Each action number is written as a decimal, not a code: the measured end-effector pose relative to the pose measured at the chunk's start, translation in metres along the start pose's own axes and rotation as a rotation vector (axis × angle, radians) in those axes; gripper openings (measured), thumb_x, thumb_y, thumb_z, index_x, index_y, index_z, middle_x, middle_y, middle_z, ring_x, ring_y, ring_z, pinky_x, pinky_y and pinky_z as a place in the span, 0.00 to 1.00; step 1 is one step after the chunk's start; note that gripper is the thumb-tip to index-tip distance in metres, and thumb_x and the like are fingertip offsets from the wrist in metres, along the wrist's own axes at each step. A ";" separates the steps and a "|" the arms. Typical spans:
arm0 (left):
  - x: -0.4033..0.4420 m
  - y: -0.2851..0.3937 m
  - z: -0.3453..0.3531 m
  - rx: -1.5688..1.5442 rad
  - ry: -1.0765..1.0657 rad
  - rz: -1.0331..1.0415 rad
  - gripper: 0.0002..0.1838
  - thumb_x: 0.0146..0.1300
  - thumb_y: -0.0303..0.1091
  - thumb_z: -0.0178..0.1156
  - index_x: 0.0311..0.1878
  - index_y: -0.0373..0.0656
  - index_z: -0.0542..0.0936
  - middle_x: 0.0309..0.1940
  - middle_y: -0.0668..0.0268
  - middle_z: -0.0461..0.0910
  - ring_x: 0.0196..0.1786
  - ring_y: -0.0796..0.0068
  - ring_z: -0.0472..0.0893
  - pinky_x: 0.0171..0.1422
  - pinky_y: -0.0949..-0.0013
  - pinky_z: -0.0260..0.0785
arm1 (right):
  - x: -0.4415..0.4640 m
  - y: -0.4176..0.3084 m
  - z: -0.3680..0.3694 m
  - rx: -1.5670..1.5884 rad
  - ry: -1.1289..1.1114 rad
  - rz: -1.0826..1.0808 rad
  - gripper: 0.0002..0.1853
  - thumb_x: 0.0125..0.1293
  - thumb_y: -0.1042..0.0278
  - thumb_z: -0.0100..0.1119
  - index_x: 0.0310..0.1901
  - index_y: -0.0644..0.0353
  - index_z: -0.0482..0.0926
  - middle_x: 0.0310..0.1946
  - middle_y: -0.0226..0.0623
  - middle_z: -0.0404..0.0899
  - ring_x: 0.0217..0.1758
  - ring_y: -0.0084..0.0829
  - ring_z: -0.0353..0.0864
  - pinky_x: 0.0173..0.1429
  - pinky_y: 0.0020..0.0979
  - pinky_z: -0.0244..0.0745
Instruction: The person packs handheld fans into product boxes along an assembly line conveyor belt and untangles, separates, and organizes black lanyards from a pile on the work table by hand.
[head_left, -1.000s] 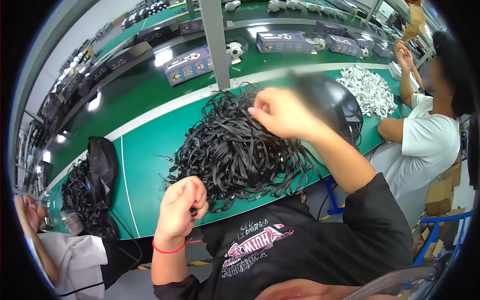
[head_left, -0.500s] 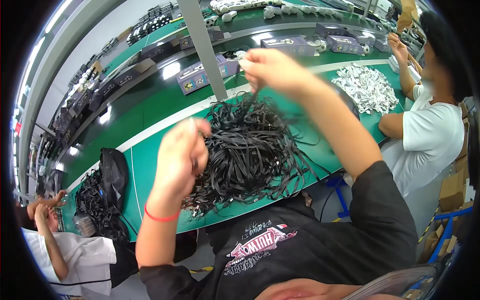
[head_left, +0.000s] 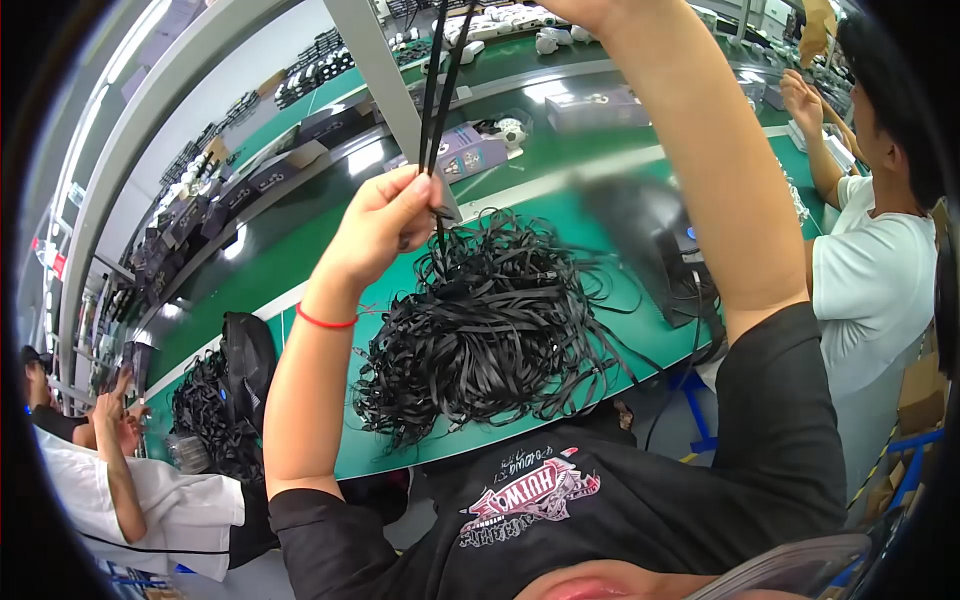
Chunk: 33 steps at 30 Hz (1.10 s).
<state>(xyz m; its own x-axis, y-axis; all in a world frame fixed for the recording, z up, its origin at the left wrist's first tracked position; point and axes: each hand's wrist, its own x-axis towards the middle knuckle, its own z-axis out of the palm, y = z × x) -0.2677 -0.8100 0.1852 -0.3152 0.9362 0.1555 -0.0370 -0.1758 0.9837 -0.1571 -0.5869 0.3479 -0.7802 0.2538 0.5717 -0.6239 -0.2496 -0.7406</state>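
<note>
A black strap (head_left: 437, 110) runs stretched from the top edge of the view down to my left hand (head_left: 392, 222), whose thumb and fingers are closed around it. A short end of the strap hangs below that hand. My right hand (head_left: 580, 10) is raised at the top edge and mostly cut off, so its fingers are hidden. Beneath both hands a large tangled pile of black straps (head_left: 490, 340) lies on the green table (head_left: 380, 455).
Right of the pile is a blurred black object (head_left: 650, 235). Behind stand a grey post (head_left: 375, 65) and a purple box (head_left: 465, 150). A co-worker (head_left: 870, 250) sits at the right, another (head_left: 150, 500) at the left beside more black straps (head_left: 205, 405).
Both my hands have risen from the pile, the right one up to the top edge. A strap now stretches upward from my left hand. The view has shifted somewhat.
</note>
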 end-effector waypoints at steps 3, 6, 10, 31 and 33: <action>-0.009 0.016 -0.018 0.445 0.181 -0.017 0.16 0.75 0.42 0.53 0.34 0.42 0.77 0.17 0.79 0.61 0.20 0.87 0.59 0.25 0.77 0.49 | -0.026 0.017 -0.046 0.074 0.026 -0.031 0.12 0.68 0.70 0.51 0.27 0.62 0.78 0.20 0.39 0.78 0.24 0.40 0.78 0.35 0.40 0.77; -0.014 0.067 -0.018 0.541 0.300 0.065 0.17 0.76 0.44 0.52 0.33 0.43 0.76 0.17 0.79 0.60 0.20 0.87 0.57 0.24 0.77 0.47 | -0.044 0.055 -0.088 -0.067 -0.191 0.002 0.15 0.72 0.54 0.57 0.38 0.60 0.77 0.30 0.34 0.80 0.37 0.29 0.80 0.46 0.35 0.77; -0.003 0.134 0.004 0.553 0.296 0.169 0.17 0.76 0.44 0.51 0.33 0.44 0.76 0.17 0.80 0.59 0.20 0.89 0.57 0.25 0.78 0.45 | -0.073 0.114 -0.042 -1.086 0.129 -0.116 0.36 0.63 0.43 0.65 0.56 0.74 0.75 0.39 0.44 0.85 0.46 0.31 0.83 0.58 0.32 0.74; 0.066 0.101 0.050 0.952 0.119 -0.223 0.14 0.73 0.37 0.54 0.33 0.39 0.77 0.20 0.73 0.74 0.23 0.85 0.73 0.27 0.76 0.63 | -0.072 0.177 0.006 0.844 -0.011 0.268 0.21 0.77 0.46 0.43 0.40 0.55 0.76 0.30 0.31 0.78 0.32 0.27 0.78 0.40 0.30 0.75; 0.067 0.088 0.051 1.160 0.046 -0.155 0.14 0.73 0.37 0.54 0.33 0.38 0.77 0.20 0.70 0.74 0.23 0.82 0.74 0.27 0.73 0.66 | -0.080 0.167 0.011 0.903 0.165 0.362 0.19 0.77 0.49 0.44 0.39 0.56 0.76 0.30 0.32 0.78 0.32 0.28 0.78 0.40 0.31 0.75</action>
<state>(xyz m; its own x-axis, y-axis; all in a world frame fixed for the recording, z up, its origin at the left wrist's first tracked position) -0.2438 -0.7474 0.2871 -0.4184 0.9071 0.0466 0.8019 0.3448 0.4878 -0.1994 -0.6594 0.1824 -0.9576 0.1313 0.2565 -0.2024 -0.9401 -0.2743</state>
